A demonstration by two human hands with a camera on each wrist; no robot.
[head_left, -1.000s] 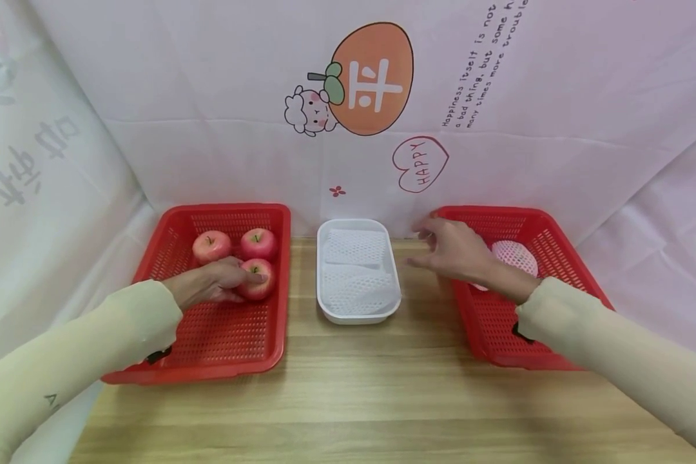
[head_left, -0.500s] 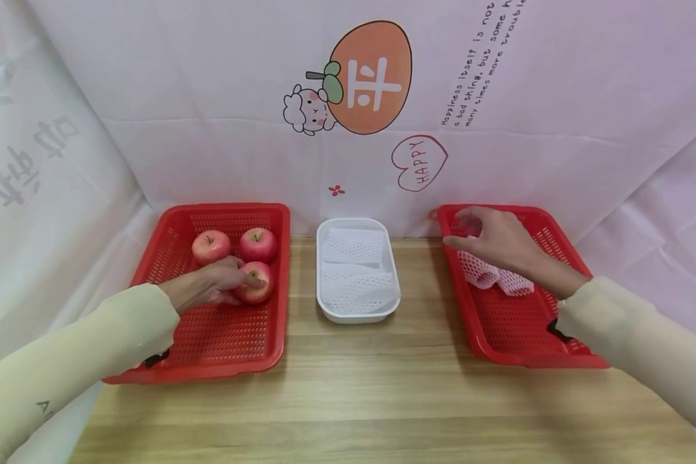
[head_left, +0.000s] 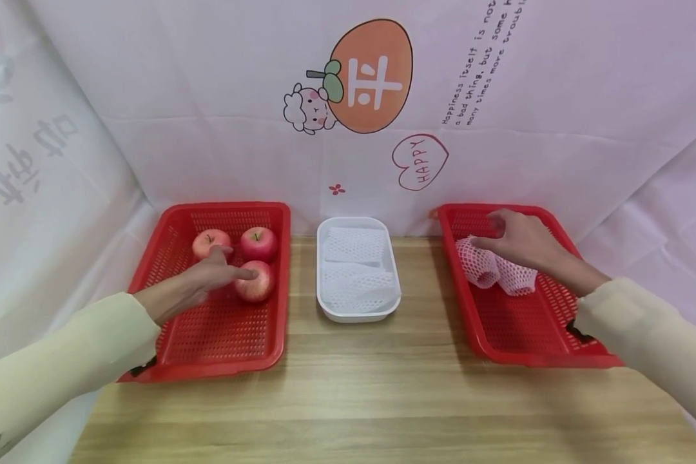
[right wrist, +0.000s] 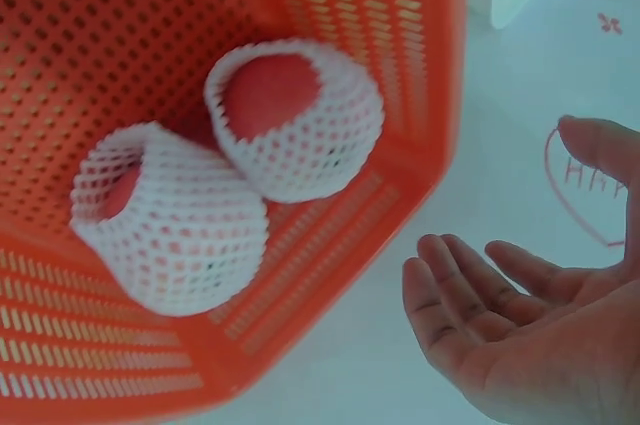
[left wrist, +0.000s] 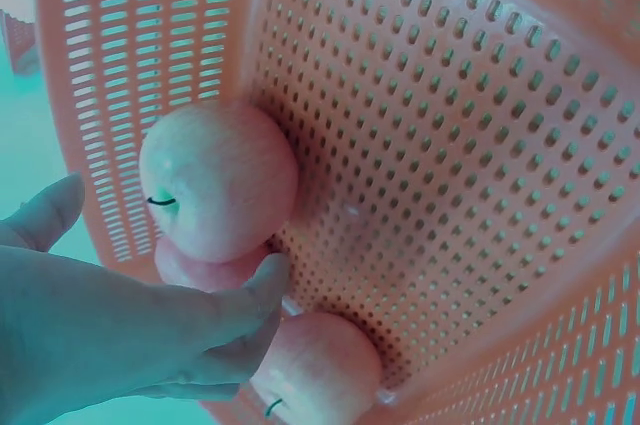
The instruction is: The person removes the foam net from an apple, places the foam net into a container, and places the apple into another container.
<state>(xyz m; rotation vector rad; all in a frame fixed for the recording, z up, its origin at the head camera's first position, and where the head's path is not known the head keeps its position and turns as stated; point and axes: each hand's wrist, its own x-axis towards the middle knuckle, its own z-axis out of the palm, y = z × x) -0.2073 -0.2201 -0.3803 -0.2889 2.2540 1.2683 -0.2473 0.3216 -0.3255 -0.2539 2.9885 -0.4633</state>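
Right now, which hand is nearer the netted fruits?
Right: the right hand is close by the netted fruits, not touching; the left hand is over the other basket, by the bare apples.

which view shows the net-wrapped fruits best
The right wrist view: both net-wrapped fruits appear close up and whole, with nothing in front. In the head view they are smaller and partly covered by the right hand; in the left wrist view I cannot make them out.
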